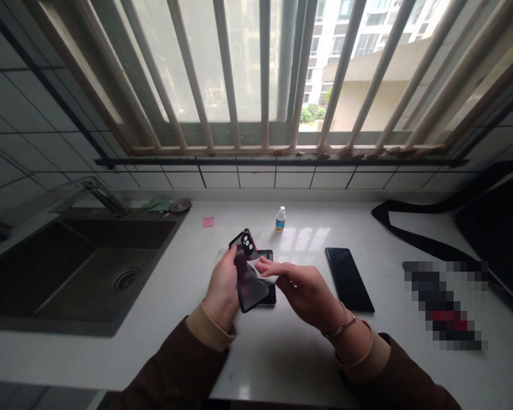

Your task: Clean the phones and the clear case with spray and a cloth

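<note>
In the head view my left hand (223, 285) is wrapped around the left edge of a phone case (251, 288), which has a black rim, a smoky see-through back and camera cutouts. The case is tilted above the countertop. My right hand (301, 285) pinches a pale grey cloth (263, 273) with a zigzag edge and presses it against the back of the case. A dark flat device (267, 255) lies beneath the case, mostly hidden. To the right of my right hand lies a black phone (349, 280), screen up. Behind the hands stands a small white bottle (281, 220) with a coloured label.
A dark sink (89, 273) with a faucet (106, 196) is on the left. A green cloth (156, 205) and a metal strainer (180, 205) sit behind it. A pink note (208, 221) lies on the white countertop (162, 319). A black strapped bag (496, 228) and a pixelated object (444, 304) are on the right.
</note>
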A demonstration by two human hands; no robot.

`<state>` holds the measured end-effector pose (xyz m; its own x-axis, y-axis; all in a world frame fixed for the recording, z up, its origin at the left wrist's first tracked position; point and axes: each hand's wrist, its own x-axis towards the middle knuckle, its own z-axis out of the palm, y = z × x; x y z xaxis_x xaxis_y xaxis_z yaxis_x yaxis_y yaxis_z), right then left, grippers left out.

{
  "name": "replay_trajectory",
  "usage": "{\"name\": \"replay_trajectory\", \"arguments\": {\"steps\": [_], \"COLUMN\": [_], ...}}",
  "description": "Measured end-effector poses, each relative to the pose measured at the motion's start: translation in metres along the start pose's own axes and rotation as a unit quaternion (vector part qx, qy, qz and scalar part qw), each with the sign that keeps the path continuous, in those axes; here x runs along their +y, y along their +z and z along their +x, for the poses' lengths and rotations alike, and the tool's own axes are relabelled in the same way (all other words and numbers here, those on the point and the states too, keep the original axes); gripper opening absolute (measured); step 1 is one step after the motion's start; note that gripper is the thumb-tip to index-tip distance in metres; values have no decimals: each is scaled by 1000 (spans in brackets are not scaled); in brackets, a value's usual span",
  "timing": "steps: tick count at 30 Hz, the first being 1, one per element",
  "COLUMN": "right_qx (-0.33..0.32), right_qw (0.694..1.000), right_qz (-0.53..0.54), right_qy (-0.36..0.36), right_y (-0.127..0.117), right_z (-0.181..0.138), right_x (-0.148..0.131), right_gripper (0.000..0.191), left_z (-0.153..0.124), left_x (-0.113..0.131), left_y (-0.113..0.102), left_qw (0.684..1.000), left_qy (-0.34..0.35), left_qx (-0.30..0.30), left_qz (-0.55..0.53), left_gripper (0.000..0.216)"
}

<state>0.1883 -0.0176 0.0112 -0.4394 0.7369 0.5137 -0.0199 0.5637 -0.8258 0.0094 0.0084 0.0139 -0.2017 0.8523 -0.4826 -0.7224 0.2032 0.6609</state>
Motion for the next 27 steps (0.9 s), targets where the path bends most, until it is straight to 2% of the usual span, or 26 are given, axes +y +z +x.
{"name": "replay_trajectory", "arguments": {"steps": [4, 7, 9, 12, 17, 19, 23, 27], "right_qx": [-27, -19, 6, 47, 106, 141, 199, 166], "right_qw": [999, 999, 999, 998, 980, 965, 932, 915], "right_qz": [-2, -23, -31, -22, 73, 126, 204, 277], "right_qy": [-31, -42, -27, 34, 149, 181, 223, 243], "right_y": [0, 1, 2, 5, 8, 8, 7, 12], "right_z": [-2, -3, -2, -1, 2, 4, 9, 8], "right_x": [-4, -4, -2, 1, 11, 15, 19, 20], "right_gripper": [34, 33, 33, 29, 30, 34, 42, 43], "left_z": [6, 7, 3, -6, -19, -23, -28, -26], "left_x": [7, 12, 14, 16, 16, 17, 16, 12], "left_y": [-4, -5, -2, 3, 5, 6, 7, 6], "left_qw": [995, 991, 992, 992, 985, 985, 983, 976], "left_qy": [40, 63, 58, 63, 81, 64, 43, 70], "left_qx": [80, 96, 58, -22, -110, -121, -131, -167], "left_qz": [-48, -73, -93, -110, -106, -108, -120, -124], "left_gripper": [19, 25, 32, 39, 52, 55, 47, 40]}}
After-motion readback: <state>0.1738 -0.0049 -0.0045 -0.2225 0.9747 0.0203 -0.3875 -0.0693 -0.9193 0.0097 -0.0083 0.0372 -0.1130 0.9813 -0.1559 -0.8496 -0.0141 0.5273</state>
